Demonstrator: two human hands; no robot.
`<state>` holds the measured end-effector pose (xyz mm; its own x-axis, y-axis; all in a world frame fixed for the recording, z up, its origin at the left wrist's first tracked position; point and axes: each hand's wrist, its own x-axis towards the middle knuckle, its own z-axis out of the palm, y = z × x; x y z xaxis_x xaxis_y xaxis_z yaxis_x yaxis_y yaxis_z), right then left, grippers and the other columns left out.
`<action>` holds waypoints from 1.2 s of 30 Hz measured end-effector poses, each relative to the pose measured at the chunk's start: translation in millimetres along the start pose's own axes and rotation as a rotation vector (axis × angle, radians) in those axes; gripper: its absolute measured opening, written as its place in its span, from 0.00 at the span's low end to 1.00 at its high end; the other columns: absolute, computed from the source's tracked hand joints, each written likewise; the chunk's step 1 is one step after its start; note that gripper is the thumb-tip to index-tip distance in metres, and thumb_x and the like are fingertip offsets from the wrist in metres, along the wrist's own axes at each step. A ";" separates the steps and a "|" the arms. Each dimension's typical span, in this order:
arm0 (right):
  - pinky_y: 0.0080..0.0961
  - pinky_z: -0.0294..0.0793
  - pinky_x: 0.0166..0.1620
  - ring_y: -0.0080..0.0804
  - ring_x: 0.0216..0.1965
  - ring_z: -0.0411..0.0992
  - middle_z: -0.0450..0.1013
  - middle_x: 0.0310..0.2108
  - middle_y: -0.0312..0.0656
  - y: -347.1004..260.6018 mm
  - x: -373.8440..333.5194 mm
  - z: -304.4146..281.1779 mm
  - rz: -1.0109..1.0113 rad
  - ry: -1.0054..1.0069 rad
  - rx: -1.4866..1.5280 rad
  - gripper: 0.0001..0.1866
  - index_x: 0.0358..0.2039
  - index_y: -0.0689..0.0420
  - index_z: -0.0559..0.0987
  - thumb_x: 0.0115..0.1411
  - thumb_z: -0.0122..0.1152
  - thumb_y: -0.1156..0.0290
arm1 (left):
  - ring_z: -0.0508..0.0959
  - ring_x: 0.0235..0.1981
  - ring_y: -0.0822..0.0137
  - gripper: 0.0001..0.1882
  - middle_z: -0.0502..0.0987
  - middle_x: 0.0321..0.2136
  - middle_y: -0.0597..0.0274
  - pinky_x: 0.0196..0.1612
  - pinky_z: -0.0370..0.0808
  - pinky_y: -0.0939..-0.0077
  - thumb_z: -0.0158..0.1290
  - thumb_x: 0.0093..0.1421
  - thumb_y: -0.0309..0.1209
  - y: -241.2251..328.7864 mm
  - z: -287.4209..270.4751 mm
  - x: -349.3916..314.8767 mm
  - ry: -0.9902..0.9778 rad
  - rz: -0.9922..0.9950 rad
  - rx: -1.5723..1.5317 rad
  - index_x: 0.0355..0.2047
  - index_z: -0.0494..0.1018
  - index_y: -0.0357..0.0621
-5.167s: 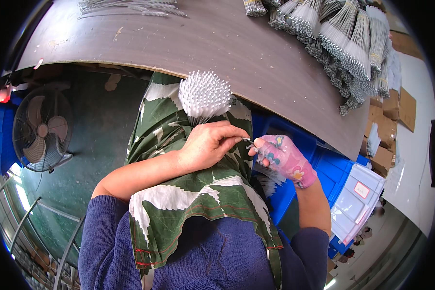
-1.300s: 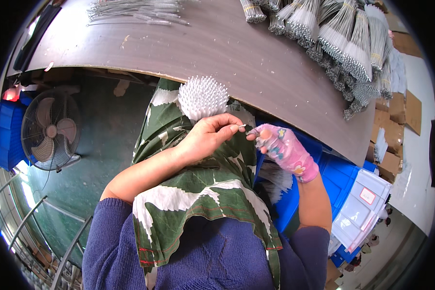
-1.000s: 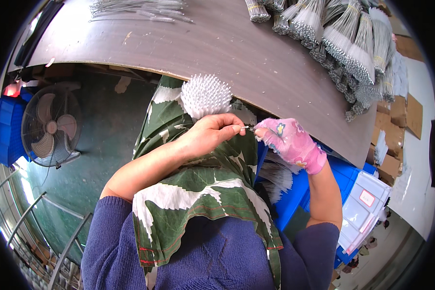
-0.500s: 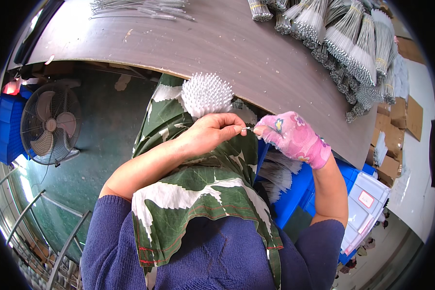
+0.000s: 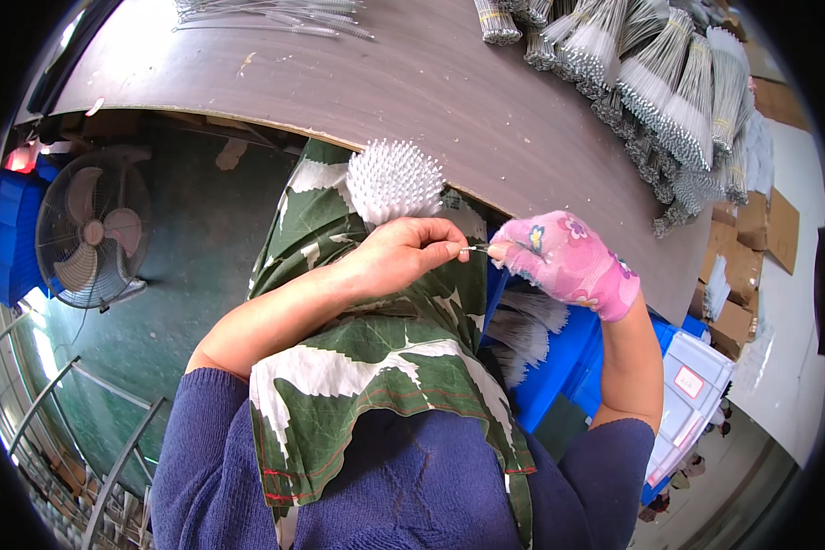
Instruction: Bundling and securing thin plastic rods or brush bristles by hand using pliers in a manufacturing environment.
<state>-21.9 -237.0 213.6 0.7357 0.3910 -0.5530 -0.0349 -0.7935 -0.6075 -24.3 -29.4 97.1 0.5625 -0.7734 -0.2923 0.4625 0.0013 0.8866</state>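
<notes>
My bare left hand (image 5: 401, 254) is closed in a pinch, thumb against the fingers. My right hand (image 5: 564, 261), in a pink flowered glove with its fingertips showing, pinches too. A thin wire (image 5: 478, 247) spans the short gap between the two hands, with a small whitish bit beside the left fingertips; the rest of it is hidden in the fingers. Just beyond my left hand, a round bundle of thin sticks or brushes with white tips (image 5: 395, 181) stands against the table edge, its lower part hidden by that hand. A green-and-white apron (image 5: 357, 357) covers my lap.
Bundles of thin wire brushes (image 5: 669, 96) are heaped on the table (image 5: 412, 92) at far right, and loose brushes (image 5: 275, 14) lie at far left. A blue bin (image 5: 545, 390) with whitish brushes (image 5: 527, 335) stands at my right. A fan (image 5: 93, 231) is on the left.
My right hand has shifted slightly right, away from the left, so a bit more wire shows between them. The left hand has barely moved.
</notes>
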 end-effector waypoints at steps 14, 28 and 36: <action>0.41 0.69 0.35 0.48 0.31 0.71 0.71 0.24 0.48 -20.3 14.2 -11.9 -0.002 -0.158 -0.387 0.17 0.28 0.55 0.76 0.59 0.51 0.54 | 0.72 0.31 0.77 0.10 0.76 0.27 0.68 0.40 0.69 0.79 0.48 0.62 0.35 2.7 -2.4 0.0 -0.015 -0.029 0.175 0.38 0.76 0.46; 0.34 0.69 0.32 0.45 0.28 0.70 0.71 0.23 0.48 -18.6 17.2 -11.6 -0.033 -0.167 -0.481 0.15 0.30 0.56 0.77 0.59 0.54 0.57 | 0.73 0.33 0.77 0.10 0.77 0.29 0.68 0.41 0.69 0.79 0.48 0.62 0.34 0.1 -1.8 1.4 -0.021 -0.013 0.157 0.38 0.75 0.46; 0.25 0.67 0.33 0.27 0.24 0.66 0.71 0.21 0.41 9.2 1.2 -6.2 0.133 -0.098 0.122 0.13 0.32 0.62 0.77 0.61 0.53 0.64 | 0.71 0.37 0.79 0.11 0.76 0.33 0.70 0.45 0.67 0.81 0.46 0.64 0.34 3.7 -2.4 -1.0 -0.054 -0.027 -0.047 0.39 0.74 0.41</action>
<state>-17.2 -246.7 210.9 0.6496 0.3347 -0.6826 -0.2140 -0.7811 -0.5867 -21.5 -27.1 99.7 0.5121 -0.8067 -0.2948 0.5092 0.0088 0.8606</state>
